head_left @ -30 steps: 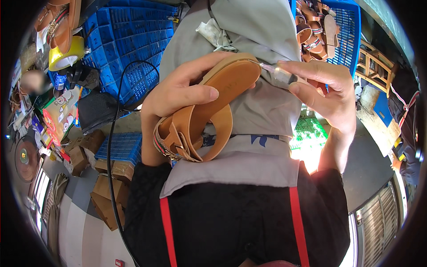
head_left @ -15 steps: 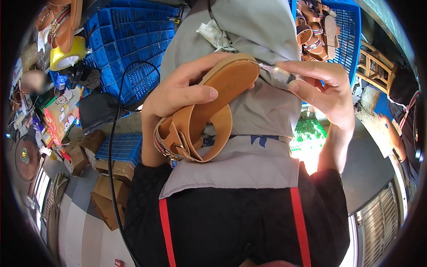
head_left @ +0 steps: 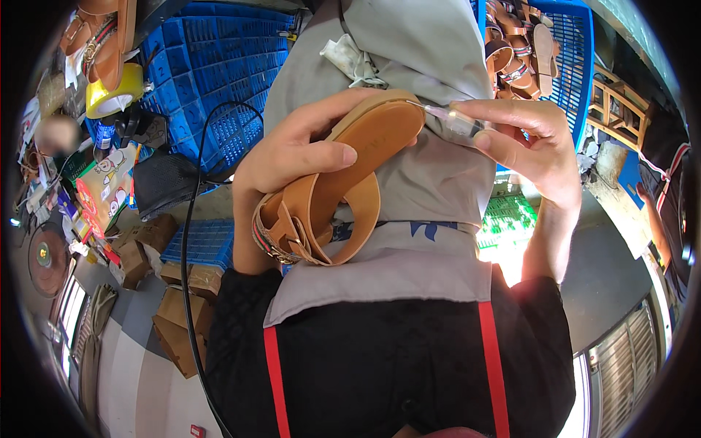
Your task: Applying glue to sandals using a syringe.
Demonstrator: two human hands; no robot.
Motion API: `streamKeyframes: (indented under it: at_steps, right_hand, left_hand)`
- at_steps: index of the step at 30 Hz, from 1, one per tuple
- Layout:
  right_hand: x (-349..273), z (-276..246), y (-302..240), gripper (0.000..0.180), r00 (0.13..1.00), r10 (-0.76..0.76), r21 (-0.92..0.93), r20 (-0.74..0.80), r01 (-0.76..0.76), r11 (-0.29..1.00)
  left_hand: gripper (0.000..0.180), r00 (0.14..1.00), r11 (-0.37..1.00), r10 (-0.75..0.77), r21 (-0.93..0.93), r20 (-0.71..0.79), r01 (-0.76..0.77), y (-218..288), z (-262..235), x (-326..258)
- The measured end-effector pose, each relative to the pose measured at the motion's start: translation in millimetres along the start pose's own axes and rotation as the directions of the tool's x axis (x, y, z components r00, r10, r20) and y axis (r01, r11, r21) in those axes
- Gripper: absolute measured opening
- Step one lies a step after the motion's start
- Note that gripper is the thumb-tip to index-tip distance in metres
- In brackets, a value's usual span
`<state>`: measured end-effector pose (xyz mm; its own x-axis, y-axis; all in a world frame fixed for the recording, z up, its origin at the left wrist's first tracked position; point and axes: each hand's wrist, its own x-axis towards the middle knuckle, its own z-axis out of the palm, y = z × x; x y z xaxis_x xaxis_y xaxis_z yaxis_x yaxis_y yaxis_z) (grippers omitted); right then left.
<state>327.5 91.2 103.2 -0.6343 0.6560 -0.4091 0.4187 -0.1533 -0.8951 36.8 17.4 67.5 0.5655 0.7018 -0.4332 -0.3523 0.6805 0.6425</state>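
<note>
A tan leather sandal [head_left: 369, 142] is tilted over my lap, its heel end up and to the right and its buckled straps toward me. My left hand [head_left: 303, 150] is closed round its side, thumb on the footbed and fingers beneath. At the heel end, a thin gap shows along the edge between footbed and sole. My right hand [head_left: 529, 139] pinches a small clear bottle [head_left: 461, 127] between thumb and fingers. The bottle's pale pink nozzle and fine tip point left and reach the sandal's heel edge. Whether liquid comes out is too small to tell.
A grey apron [head_left: 387, 277] covers my lap. Blue crates [head_left: 212, 66] stand at the far left; a blue basket [head_left: 573, 55] at the far right holds several sandals. A black cable [head_left: 191, 255] hangs at my left near cardboard boxes [head_left: 179, 321]. Another person's arm [head_left: 653, 226] shows at right.
The bottle and its tip have shifted very slightly left along the heel edge, and the sandal has tilted a little. Both grips are unchanged. The other person's arm at the right has moved.
</note>
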Motion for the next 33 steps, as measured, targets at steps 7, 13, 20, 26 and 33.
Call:
streamKeyframes:
  at_steps: [7, 13, 20, 26, 33]
  right_hand:
    - [1, -3, 2, 0.033, 0.999, -0.026, 0.011, 0.019, 0.026, 1.000]
    - [0, -1, 4, 0.033, 0.999, -0.031, 0.002, 0.009, 0.031, 1.000]
    - [1, 0, 6, 0.033, 0.998, 0.050, 0.040, 0.027, -0.051, 0.998]
    - [-26, -26, 26, 0.039, 0.996, -0.014, 0.264, -0.083, 0.036, 0.964]
    - [-82, -44, 60, 0.038, 0.819, -0.484, 0.545, -0.308, 0.569, 0.616]
  left_hand:
    - [0.081, 1.000, 1.000, 0.000, 0.011, -0.014, 0.000, 1, 2, 1]
    - [0.081, 0.999, 1.000, 0.004, -0.002, -0.036, -0.004, 0, 2, -1]
    - [0.080, 0.998, 1.000, 0.016, -0.025, -0.057, -0.017, -2, 2, -3]
    - [0.074, 0.996, 0.979, 0.090, -0.184, -0.014, -0.091, 0, -6, 0]
    - [0.072, 0.961, 0.964, 0.264, -0.013, -0.087, -0.266, 52, 49, 72]
